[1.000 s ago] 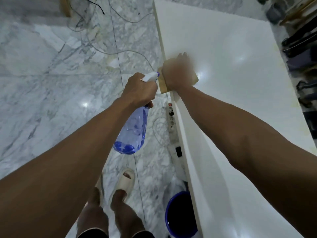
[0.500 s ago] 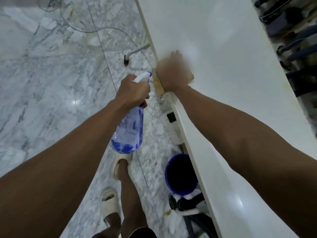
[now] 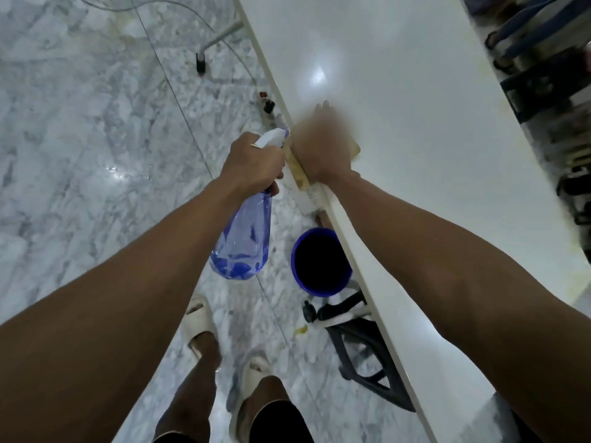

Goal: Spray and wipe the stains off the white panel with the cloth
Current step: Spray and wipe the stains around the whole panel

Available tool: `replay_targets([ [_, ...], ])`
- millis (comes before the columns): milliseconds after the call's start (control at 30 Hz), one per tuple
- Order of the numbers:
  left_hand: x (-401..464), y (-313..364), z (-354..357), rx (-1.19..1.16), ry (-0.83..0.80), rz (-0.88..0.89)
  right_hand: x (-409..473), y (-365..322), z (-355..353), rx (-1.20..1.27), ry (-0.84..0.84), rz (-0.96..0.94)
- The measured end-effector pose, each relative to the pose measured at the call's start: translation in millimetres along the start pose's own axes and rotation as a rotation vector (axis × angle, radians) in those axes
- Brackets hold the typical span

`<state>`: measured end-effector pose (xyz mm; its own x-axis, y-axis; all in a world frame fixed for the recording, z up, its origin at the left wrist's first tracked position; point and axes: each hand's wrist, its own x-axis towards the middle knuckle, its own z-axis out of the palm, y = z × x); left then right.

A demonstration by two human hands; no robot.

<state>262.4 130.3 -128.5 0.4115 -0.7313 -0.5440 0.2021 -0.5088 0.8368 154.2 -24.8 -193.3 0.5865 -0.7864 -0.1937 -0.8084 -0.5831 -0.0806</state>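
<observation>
The white panel (image 3: 415,129) runs from the top centre down to the lower right. My right hand (image 3: 323,148), blurred by motion, presses a yellowish cloth (image 3: 353,148) flat onto the panel's left edge; the hand hides most of the cloth. My left hand (image 3: 252,164) grips the neck of a blue translucent spray bottle (image 3: 243,241) with a white trigger head, held over the floor just left of the panel's edge. Yellowish stains (image 3: 572,251) run along the panel's right edge.
A blue bucket (image 3: 319,263) stands on the marble floor (image 3: 80,155) under the panel's left edge, next to a black stand (image 3: 367,362). Cables and a power strip lie along the panel's side. Dark clutter lines the far right. My sandalled feet are below.
I have stepped along the panel, so the bucket and stand have come further into view. My right hand keeps rubbing the cloth at the left edge. The bottle stays in my left hand.
</observation>
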Motion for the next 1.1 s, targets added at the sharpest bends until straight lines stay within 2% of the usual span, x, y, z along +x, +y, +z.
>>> replay_targets([
  [667,-241.0,-114.5,190.9,0.057,-0.012,-0.024,-339.9,147.6,46.2,-0.028,-0.028,-0.009],
  [1100,-332.3,-161.5,263.8,0.109,0.026,0.031,-476.5,214.1,68.6,-0.042,-0.022,-0.057],
])
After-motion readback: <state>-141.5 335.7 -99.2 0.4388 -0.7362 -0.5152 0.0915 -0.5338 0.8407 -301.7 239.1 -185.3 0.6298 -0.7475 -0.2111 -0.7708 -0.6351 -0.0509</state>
